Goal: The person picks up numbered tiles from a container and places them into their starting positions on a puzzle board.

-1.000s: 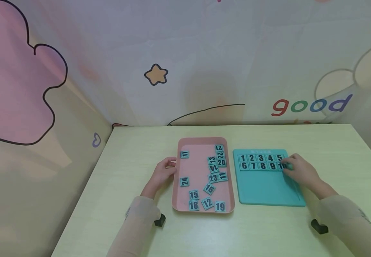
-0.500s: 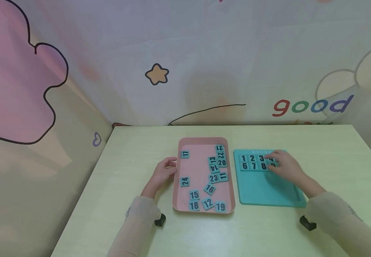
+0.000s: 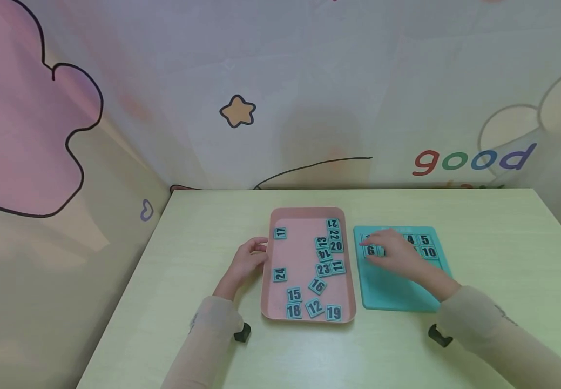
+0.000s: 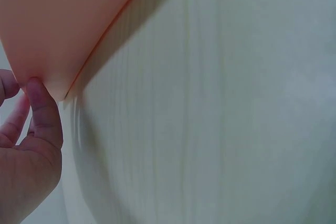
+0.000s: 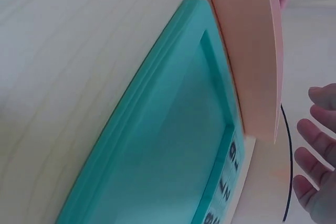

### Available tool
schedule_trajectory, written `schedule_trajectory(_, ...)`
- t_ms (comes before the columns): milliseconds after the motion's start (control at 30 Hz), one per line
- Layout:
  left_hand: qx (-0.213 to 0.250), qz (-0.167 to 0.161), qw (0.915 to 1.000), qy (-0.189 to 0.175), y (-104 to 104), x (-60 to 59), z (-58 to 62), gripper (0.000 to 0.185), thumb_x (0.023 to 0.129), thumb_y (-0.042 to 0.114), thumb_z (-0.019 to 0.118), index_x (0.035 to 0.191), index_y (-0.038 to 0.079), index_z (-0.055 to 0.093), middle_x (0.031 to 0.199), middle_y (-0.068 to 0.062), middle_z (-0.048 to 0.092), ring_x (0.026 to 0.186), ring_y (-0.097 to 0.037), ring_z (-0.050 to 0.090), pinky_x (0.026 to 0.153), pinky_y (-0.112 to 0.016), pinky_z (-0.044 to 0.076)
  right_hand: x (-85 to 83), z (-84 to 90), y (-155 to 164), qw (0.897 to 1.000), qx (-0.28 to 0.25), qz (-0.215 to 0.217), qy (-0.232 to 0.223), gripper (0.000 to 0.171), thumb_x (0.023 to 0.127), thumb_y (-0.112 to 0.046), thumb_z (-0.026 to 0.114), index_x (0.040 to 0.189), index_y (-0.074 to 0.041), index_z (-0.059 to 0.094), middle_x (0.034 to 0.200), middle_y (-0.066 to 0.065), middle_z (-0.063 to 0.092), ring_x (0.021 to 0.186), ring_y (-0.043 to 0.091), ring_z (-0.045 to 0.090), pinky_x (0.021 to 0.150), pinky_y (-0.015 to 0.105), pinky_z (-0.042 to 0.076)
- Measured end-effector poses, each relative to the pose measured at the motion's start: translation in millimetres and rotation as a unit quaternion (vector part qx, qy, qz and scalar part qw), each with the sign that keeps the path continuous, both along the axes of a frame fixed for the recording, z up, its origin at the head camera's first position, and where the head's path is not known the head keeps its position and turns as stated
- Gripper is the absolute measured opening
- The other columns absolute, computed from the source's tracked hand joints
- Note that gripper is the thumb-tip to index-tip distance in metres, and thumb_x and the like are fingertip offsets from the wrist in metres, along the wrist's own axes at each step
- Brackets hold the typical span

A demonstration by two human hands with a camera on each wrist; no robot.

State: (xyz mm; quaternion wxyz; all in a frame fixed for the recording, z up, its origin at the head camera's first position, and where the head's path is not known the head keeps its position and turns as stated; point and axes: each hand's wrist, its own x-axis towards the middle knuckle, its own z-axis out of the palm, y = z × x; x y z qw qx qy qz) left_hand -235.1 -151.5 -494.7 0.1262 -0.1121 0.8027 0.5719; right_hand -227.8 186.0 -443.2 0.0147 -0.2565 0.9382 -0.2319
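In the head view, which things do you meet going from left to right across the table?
Left hand → pink tray → teal board, with the right hand over its tiles.

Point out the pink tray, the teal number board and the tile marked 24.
pink tray point(image 3: 304, 217), head view, bare floor near its far rim.
teal number board point(image 3: 392, 292), head view, empty lower part of its surface.
tile marked 24 point(image 3: 279, 274), head view, middle of its face.
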Motion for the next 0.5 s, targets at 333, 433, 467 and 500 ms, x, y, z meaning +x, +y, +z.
schedule_trajectory(333, 0.004, -0.001, 1.0, 0.004, -0.1, 0.8, 0.4, 0.04, 0.081, 0.009, 0.054, 0.12, 0.015, 0.05, 0.105, -0.008, 0.054, 0.088, -0.018, 0.052, 0.075, -0.025, 0.047, 1.9, -5.9, -34.8, 0.995, 0.053, 0.07, 0.056, 0.026, 0.076, -0.02, 0.064, 0.101, -0.014, 0.066, 0.102, 0.002, 0.064, 0.102, 0.023, 0.051, 0.088, 0.044, 0.04)
schedule_trajectory(433, 0.002, 0.0, 1.0, -0.004, -0.3, 1.0, 0.3, 0.039, 0.081, 0.01, 0.055, 0.12, 0.017, 0.05, 0.105, -0.006, 0.054, 0.09, -0.018, 0.052, 0.077, -0.025, 0.047, 1.0, -9.3, -40.3, 0.993, 0.064, 0.081, 0.051, 0.028, 0.073, -0.021, 0.066, 0.101, -0.015, 0.066, 0.103, 0.002, 0.064, 0.102, 0.022, 0.05, 0.088, 0.045, 0.039)
schedule_trajectory(467, 0.001, 0.0, 1.0, -0.006, -0.3, 0.9, 0.3, 0.039, 0.081, 0.011, 0.055, 0.12, 0.017, 0.05, 0.105, -0.006, 0.054, 0.09, -0.018, 0.052, 0.078, -0.025, 0.047, 0.4, -10.5, -41.8, 0.993, 0.069, 0.082, 0.047, 0.029, 0.073, -0.021, 0.066, 0.101, -0.015, 0.066, 0.103, 0.002, 0.064, 0.102, 0.022, 0.049, 0.089, 0.046, 0.038)
schedule_trajectory(500, 0.0, -0.001, 1.0, -0.006, -0.3, 1.0, 0.3, 0.039, 0.081, 0.011, 0.055, 0.12, 0.018, 0.05, 0.105, -0.006, 0.054, 0.09, -0.018, 0.052, 0.078, -0.026, 0.047, 0.2, -11.1, -43.6, 0.993, 0.076, 0.082, 0.045, 0.029, 0.073, -0.022, 0.066, 0.101, -0.016, 0.066, 0.102, 0.001, 0.064, 0.102, 0.022, 0.049, 0.088, 0.046, 0.038)
